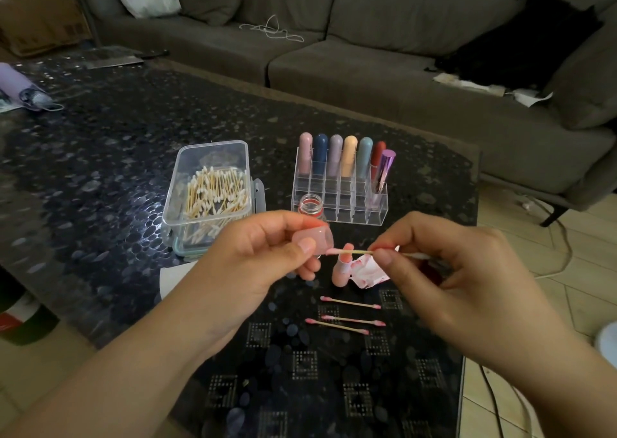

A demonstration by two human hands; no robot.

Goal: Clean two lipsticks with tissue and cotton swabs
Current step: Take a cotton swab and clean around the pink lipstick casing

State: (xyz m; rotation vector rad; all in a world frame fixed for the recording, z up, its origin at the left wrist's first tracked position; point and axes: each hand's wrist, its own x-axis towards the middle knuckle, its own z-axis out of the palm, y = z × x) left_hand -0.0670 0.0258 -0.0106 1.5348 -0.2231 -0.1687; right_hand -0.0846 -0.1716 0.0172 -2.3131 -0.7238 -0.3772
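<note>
Pinching a cotton swab (355, 253) in my right hand (444, 264) — left hand (253, 257) grips the pink cap (314, 237); next, work its stained tip inside.

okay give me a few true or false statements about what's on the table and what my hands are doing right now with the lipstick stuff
1. The left hand holds a pink lipstick cap. True.
2. The right hand pinches a cotton swab. True.
3. Five used swabs lie on the table. False: three pink-tipped swabs lie there.
4. The swab box has its lid on. False: it is open.
5. The clear organizer holds lipsticks in its back row. True.
</note>
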